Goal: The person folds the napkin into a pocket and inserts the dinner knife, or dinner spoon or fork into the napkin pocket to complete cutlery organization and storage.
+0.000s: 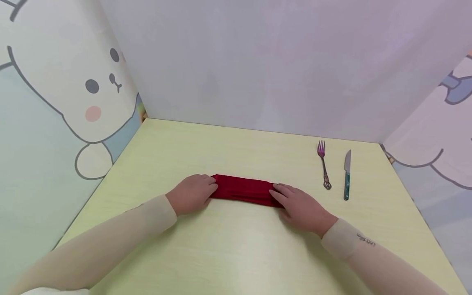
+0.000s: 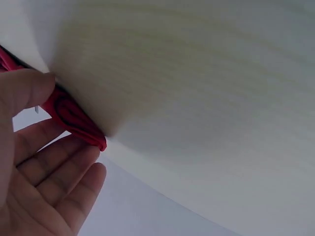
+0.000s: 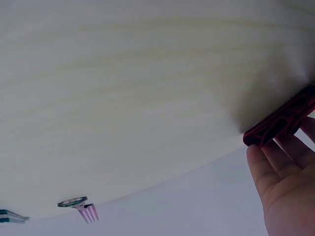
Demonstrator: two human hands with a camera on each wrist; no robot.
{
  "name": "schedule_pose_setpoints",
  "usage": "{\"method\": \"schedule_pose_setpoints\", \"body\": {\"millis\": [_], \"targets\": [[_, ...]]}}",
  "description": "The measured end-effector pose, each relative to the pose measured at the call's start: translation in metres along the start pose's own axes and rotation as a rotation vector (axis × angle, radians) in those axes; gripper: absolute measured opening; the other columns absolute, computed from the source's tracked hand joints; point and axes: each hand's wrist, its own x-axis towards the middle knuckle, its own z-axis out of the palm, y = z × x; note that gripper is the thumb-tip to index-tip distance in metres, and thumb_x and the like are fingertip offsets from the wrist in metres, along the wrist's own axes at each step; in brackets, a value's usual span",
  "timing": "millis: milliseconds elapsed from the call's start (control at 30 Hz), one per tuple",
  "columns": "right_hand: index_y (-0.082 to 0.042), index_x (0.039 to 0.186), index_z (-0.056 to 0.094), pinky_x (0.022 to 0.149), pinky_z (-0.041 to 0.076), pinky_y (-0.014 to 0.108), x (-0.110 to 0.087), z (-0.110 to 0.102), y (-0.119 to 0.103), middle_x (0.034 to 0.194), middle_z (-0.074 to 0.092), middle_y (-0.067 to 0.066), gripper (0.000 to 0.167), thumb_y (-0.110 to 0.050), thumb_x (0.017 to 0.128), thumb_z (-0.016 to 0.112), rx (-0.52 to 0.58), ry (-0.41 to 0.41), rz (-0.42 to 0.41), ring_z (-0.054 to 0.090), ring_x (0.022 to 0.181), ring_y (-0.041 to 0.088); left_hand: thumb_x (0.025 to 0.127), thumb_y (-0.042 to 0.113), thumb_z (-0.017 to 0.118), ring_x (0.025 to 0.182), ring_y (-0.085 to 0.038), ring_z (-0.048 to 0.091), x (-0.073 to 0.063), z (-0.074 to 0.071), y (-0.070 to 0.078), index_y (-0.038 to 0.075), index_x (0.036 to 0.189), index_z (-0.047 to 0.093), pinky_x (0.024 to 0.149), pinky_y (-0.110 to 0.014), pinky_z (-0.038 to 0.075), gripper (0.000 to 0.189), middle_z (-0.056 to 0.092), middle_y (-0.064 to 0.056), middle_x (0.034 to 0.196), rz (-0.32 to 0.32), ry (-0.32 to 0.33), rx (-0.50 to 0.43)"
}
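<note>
A dark red cloth [image 1: 241,190], folded into a long narrow strip, lies across the middle of the table. Its left end is held by my left hand [image 1: 193,194]. In the left wrist view the thumb is on one side of the folded cloth [image 2: 74,115] and the fingers are on the other, with the rolled layers showing at the end. My right hand [image 1: 300,207] grips the right end, its fingers curved over the top. Layered folds of the cloth [image 3: 280,123] also show in the right wrist view, against the fingers; the right thumb is hidden there.
To the right of the cloth lie a fork [image 1: 323,164] with an ornate handle and a knife [image 1: 347,176] with a green handle, side by side. The pale yellow table [image 1: 236,246] ends at a plain back wall [image 1: 258,69]. Curtains with cartoon figures hang at both sides.
</note>
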Motion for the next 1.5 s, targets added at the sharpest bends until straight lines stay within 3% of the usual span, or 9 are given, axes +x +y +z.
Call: {"method": "schedule_pose_setpoints", "body": {"millis": [200, 333, 633, 867, 1000, 1167, 1267, 1367, 1500], "targets": [[-0.004, 0.144, 0.059, 0.116, 0.038, 0.051, 0.003, 0.004, 0.002, 0.147, 0.056, 0.017, 0.052, -0.02, 0.097, 0.072, -0.088, -0.022, -0.042, 0.049, 0.138, 0.037, 0.088, 0.019, 0.077, 0.079, -0.02, 0.058, 0.011, 0.003, 0.001, 0.01, 0.094, 0.069, 0.077, -0.033, 0.052, 0.013, 0.062, -0.002, 0.087, 0.054, -0.011, 0.107], [-0.002, 0.142, 0.059, 0.118, 0.033, 0.051, 0.006, 0.002, -0.001, 0.145, 0.057, 0.019, 0.05, -0.019, 0.097, 0.072, -0.147, -0.047, -0.06, 0.05, 0.137, 0.038, 0.087, 0.017, 0.081, 0.077, -0.019, 0.058, 0.018, 0.004, 0.007, 0.012, 0.094, 0.072, 0.071, -0.029, 0.049, 0.013, 0.063, -0.002, 0.085, 0.07, -0.037, 0.222], [0.002, 0.137, 0.062, 0.111, 0.043, 0.05, 0.011, -0.001, -0.004, 0.139, 0.061, 0.02, 0.045, -0.01, 0.096, 0.074, -0.174, -0.067, -0.062, 0.055, 0.132, 0.039, 0.084, 0.012, 0.08, 0.066, -0.018, 0.049, 0.026, 0.009, 0.022, 0.012, 0.087, 0.069, 0.059, -0.027, 0.041, 0.012, 0.055, -0.002, 0.076, 0.001, -0.051, 0.309], [0.002, 0.129, 0.066, 0.107, 0.048, 0.05, 0.015, -0.003, -0.006, 0.132, 0.065, 0.02, 0.039, -0.003, 0.092, 0.076, -0.171, -0.053, -0.055, 0.059, 0.126, 0.039, 0.085, 0.014, 0.079, 0.066, -0.019, 0.051, 0.03, 0.006, 0.026, 0.012, 0.088, 0.067, 0.058, -0.028, 0.043, 0.012, 0.054, -0.003, 0.078, -0.053, -0.061, 0.297], [-0.004, 0.121, 0.071, 0.101, 0.053, 0.047, 0.016, -0.006, -0.006, 0.12, 0.071, 0.012, 0.029, -0.004, 0.093, 0.075, -0.053, -0.027, 0.032, 0.066, 0.116, 0.032, 0.089, 0.018, 0.074, 0.074, -0.019, 0.056, 0.032, 0.003, 0.02, 0.013, 0.094, 0.07, 0.065, -0.03, 0.048, 0.008, 0.058, 0.0, 0.085, -0.131, -0.066, 0.118], [-0.013, 0.112, 0.073, 0.085, 0.055, 0.04, 0.014, -0.02, 0.005, 0.102, 0.071, -0.001, 0.019, -0.006, 0.098, 0.064, 0.284, -0.02, 0.241, 0.065, 0.09, 0.02, 0.093, 0.016, 0.061, 0.075, -0.016, 0.057, 0.031, -0.009, 0.004, 0.018, 0.093, 0.068, 0.071, -0.032, 0.049, 0.007, 0.061, 0.006, 0.083, -0.331, -0.094, -0.427], [-0.014, 0.114, 0.072, 0.079, 0.05, 0.039, 0.017, -0.028, 0.015, 0.103, 0.068, -0.001, 0.022, -0.008, 0.1, 0.057, 0.52, -0.04, 0.369, 0.059, 0.088, 0.02, 0.097, 0.016, 0.054, 0.072, -0.018, 0.06, 0.033, -0.016, -0.009, 0.016, 0.1, 0.068, 0.071, -0.035, 0.049, 0.015, 0.064, 0.001, 0.089, -0.42, -0.141, -0.695], [-0.013, 0.12, 0.069, 0.083, 0.049, 0.041, 0.023, -0.027, 0.025, 0.113, 0.067, 0.004, 0.023, -0.011, 0.103, 0.054, 0.677, -0.065, 0.456, 0.059, 0.099, 0.025, 0.101, 0.018, 0.051, 0.077, -0.019, 0.06, 0.038, -0.013, -0.021, 0.012, 0.111, 0.068, 0.073, -0.035, 0.048, 0.02, 0.065, -0.003, 0.098, -0.473, -0.175, -0.836], [-0.009, 0.124, 0.066, 0.092, 0.05, 0.045, 0.031, -0.019, 0.034, 0.121, 0.065, 0.01, 0.022, -0.012, 0.104, 0.056, 0.723, -0.09, 0.509, 0.059, 0.11, 0.03, 0.103, 0.02, 0.052, 0.093, -0.022, 0.057, 0.047, 0.0, -0.029, 0.011, 0.119, 0.065, 0.079, -0.036, 0.047, 0.022, 0.063, -0.005, 0.11, -0.512, -0.196, -0.914]]}}
